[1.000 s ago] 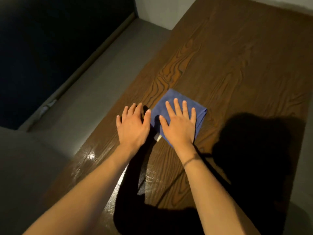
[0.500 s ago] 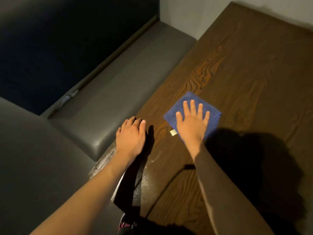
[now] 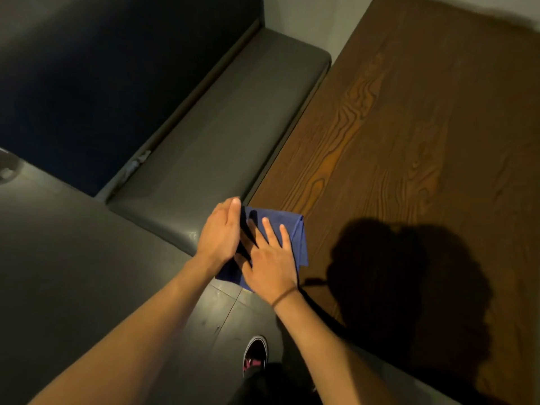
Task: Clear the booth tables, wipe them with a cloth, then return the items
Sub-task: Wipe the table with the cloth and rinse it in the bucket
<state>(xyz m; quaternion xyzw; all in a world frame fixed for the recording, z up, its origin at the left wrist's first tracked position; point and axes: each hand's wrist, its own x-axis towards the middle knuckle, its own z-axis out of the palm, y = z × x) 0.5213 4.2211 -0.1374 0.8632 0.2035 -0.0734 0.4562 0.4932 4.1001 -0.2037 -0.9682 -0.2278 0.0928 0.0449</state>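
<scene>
Both hands meet at the table's near-left corner, where I see them working the cloth. My right hand (image 3: 270, 263) lies flat with straight, spread fingers pressing on the blue cloth (image 3: 295, 229), palm down, a thin band (image 3: 285, 296) round its wrist. My left hand (image 3: 222, 232) stands on its edge just beside it, fingers straight and together, cupped against the cloth's left side at the table's left edge; I cannot tell whether its thumb catches any fabric.

That folded cloth sits right on the corner, and its near-left part hangs past the table edge over the floor, while its far-right part lies on the wood. The table (image 3: 409, 141) runs away from the corner toward a pale wall, bare brown wood grain along the whole left edge and across to the right, so I see plenty of open surface ahead. My shadow (image 3: 409, 287) darkens the near-right part.

Left of the table edge lies the grey booth seat (image 3: 219, 127), with a narrow gap between them, and a dark backrest (image 3: 102, 83) beyond. Below, a dark shoe (image 3: 255, 353) stands on the grey floor (image 3: 73, 273).
</scene>
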